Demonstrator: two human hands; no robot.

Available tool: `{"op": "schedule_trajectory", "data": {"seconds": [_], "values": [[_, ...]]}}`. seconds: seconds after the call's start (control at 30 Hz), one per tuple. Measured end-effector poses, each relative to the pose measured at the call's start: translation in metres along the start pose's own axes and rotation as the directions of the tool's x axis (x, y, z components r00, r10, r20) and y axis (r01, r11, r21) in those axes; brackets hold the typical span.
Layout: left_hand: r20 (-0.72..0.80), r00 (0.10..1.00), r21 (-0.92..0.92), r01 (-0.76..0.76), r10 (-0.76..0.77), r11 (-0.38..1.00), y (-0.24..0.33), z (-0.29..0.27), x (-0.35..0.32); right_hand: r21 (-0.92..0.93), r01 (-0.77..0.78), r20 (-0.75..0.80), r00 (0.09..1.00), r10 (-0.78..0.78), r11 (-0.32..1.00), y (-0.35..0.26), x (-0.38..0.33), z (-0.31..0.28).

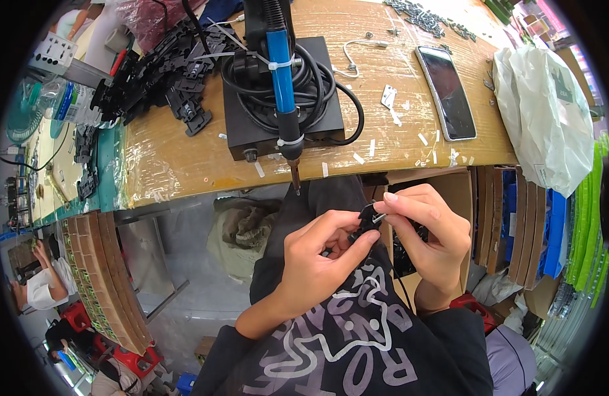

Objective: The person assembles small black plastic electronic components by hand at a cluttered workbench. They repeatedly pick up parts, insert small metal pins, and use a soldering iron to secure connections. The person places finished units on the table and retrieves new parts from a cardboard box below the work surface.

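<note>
Over my lap, just below the table's front edge, my left hand (321, 254) is closed around a small black plastic part (366, 222). My right hand (436, 228) meets it from the other side, thumb and forefinger pinched at the part's upper end. A thin silvery piece (378, 218) shows by those fingertips, too small to name; whether it is fixed to the part I cannot tell. Above and left of my hands hangs a blue electric screwdriver (281, 72), its bit pointing down and touched by neither hand.
Behind the screwdriver sits a black box (238, 129) with coiled cable. Black plastic parts (179, 82) are heaped at left. A phone (448, 96), a white bag (542, 109) and small screws (423, 18) lie on the right. An open cardboard box (453, 191) stands under the table.
</note>
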State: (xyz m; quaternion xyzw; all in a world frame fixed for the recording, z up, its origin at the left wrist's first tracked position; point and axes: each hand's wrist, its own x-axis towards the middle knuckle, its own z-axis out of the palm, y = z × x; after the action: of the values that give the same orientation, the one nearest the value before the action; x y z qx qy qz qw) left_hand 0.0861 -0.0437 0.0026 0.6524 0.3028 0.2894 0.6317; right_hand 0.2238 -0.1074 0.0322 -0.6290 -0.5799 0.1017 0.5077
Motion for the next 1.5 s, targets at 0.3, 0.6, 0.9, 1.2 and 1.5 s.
{"op": "schedule_trajectory", "data": {"seconds": [0.3,0.6,0.9,1.2,1.5], "values": [[0.011,1.0,0.036,-0.004,0.004,0.999,0.001,0.001,0.002,0.123,-0.13,-0.041,0.99,0.136,0.984,0.001,-0.004,0.007],[0.046,0.999,0.039,0.007,-0.009,0.999,0.005,0.006,0.007,0.272,-0.137,-0.098,0.981,0.169,0.952,0.013,-0.01,0.01],[0.071,0.997,0.194,-0.053,0.04,0.98,0.001,0.011,0.006,0.158,-0.171,-0.128,0.973,0.192,0.972,0.016,-0.02,0.012],[0.097,0.992,0.274,-0.104,0.08,0.956,-0.002,0.012,0.005,0.121,-0.191,-0.134,0.969,0.207,0.974,0.017,-0.023,0.016],[0.117,0.989,0.34,-0.12,0.085,0.933,-0.01,0.012,0.0,0.163,-0.266,-0.057,0.959,0.279,0.95,0.026,-0.028,0.018]]}}
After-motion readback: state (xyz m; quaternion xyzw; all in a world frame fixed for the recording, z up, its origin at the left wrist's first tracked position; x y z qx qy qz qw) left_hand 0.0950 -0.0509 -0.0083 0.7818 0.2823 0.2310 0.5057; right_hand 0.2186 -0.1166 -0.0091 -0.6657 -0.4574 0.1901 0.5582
